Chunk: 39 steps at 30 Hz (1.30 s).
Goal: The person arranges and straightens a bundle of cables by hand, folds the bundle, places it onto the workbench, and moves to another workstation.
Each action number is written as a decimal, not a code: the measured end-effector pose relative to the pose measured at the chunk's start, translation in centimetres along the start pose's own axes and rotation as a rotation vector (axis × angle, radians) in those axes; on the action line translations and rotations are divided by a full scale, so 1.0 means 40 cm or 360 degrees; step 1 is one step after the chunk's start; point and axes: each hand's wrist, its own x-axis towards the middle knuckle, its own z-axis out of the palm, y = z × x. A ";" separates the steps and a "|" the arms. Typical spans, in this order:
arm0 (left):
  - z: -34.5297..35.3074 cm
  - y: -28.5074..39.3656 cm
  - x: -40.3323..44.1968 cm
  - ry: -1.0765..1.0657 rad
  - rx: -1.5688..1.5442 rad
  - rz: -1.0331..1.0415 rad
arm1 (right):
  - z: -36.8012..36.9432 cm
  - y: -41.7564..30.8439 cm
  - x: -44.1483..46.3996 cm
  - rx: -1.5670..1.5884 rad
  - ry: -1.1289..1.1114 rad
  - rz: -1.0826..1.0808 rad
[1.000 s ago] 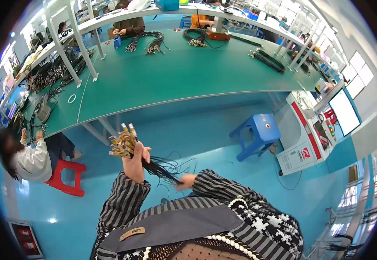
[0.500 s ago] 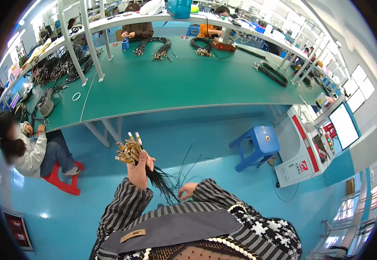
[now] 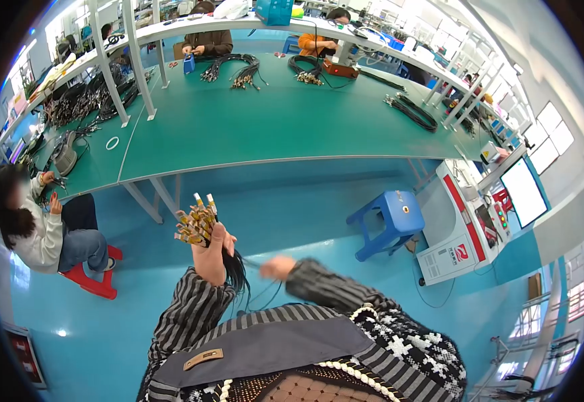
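Far left: seated co-worker in a white top (image 3: 42, 231), on a red stool (image 3: 94, 287), hands up near the edge of the green table (image 3: 272, 134). Behind, on the same table, a heap of black cables (image 3: 81, 104); a white ring (image 3: 107, 145) lies just right of it, nearer the front edge. Left of centre, in front of the table and above the floor: cable bundle (image 3: 197, 224), upright at its top, gold-coloured ends with pale tips fanned out upward. Left hand (image 3: 210, 260) clasps it just below these ends, thumb across the front; black strands hang down on the right side of the fist. Right hand (image 3: 278, 268), at about the same height, is blurred, just beside the trailing strands; cannot tell whether its fingers grasp one or are free. Further right, a blue stool (image 3: 394, 218) stands on the floor, well apart from both hands; above it in view, looped black cables (image 3: 416, 114) lie on the table. Far right: white machine cabinet (image 3: 449, 260), with a lit screen (image 3: 524, 191) beside it.
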 end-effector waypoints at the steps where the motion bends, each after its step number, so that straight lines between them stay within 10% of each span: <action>1: 0.005 0.005 -0.005 -0.0008 -0.0014 0.0035 | -0.066 0.056 -0.002 0.0128 0.0482 -0.0052; 5: 0.010 -0.002 -0.043 0.0052 -0.0032 0.0060 | -0.354 -0.006 -0.097 0.0095 0.1375 -0.0572; 7: 0.019 0.000 -0.032 0.0073 -0.0056 0.0105 | -0.303 -0.050 -0.111 -0.0166 0.0904 -0.0924; 11: 0.032 -0.015 -0.048 -0.0024 -0.0062 0.0053 | 0.134 -0.047 -0.026 0.0300 -0.0032 -0.0584; 14: 0.026 -0.001 -0.039 -0.0083 -0.0081 0.0040 | 0.092 -0.017 -0.001 0.0034 -0.0400 -0.0294; 15: 0.020 0.007 -0.039 -0.0100 -0.0108 0.0046 | -0.041 -0.098 -0.049 -0.0438 -0.0294 0.0030; 21: 0.009 0.005 -0.022 -0.0140 -0.0205 -0.0026 | -0.373 -0.122 -0.148 -0.0498 0.1906 -0.0642; 22: -0.001 0.003 -0.029 -0.0160 -0.0192 -0.0079 | -0.314 -0.111 -0.122 -0.0021 0.1814 -0.0641; 25: -0.033 -0.016 -0.058 -0.0120 -0.0118 -0.0207 | 0.028 0.059 -0.005 -0.0771 0.0972 -0.0550; 28: -0.050 -0.029 -0.030 -0.0109 -0.0169 -0.0244 | 0.086 0.043 -0.014 -0.0358 -0.0357 0.0166; 33: -0.032 -0.001 0.010 -0.0110 -0.0231 -0.0105 | -0.169 0.212 -0.031 -0.0256 0.1373 -0.0356; 39: -0.041 0.112 0.093 -0.0008 -0.0129 0.0233 | -0.132 0.159 -0.109 0.0182 0.1046 0.0062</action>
